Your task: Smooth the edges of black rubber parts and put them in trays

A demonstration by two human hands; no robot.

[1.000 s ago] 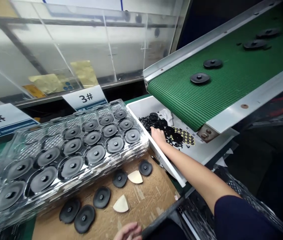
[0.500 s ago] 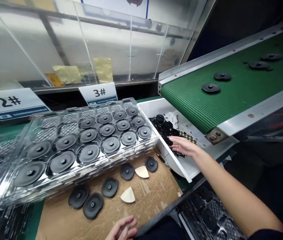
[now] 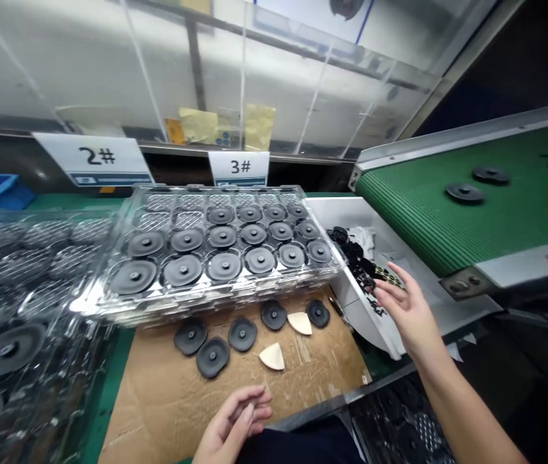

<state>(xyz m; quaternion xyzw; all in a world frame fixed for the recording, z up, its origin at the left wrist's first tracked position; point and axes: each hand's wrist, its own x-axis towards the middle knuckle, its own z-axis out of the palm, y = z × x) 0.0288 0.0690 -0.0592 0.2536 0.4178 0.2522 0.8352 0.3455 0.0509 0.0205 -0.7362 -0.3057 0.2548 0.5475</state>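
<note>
My right hand (image 3: 407,306) is over the edge of the white bin (image 3: 402,258), fingers apart, beside a pile of small black pieces (image 3: 354,254); nothing shows clearly in its grasp. My left hand (image 3: 238,422) hovers with curled, parted fingers and nothing in it, over the front of the cardboard (image 3: 158,399). Several dark grey discs (image 3: 213,356) with central knobs lie on the cardboard, along with two cream wedge-shaped pads (image 3: 273,356). Behind them a clear plastic tray (image 3: 254,293) holds rows of similar discs, with a few vacant pockets at its back left.
A green conveyor (image 3: 510,212) at the right carries dark discs (image 3: 465,193). More clear trays (image 3: 32,283) stand at the left, near a blue basket (image 3: 0,192). Signs "2#" (image 3: 97,156) and "3#" (image 3: 240,167) hang behind the tray.
The view has turned left, so the trays and cardboard appear further right. My right hand has lifted a little from the black pile towards me. My left hand shows more fully.
</note>
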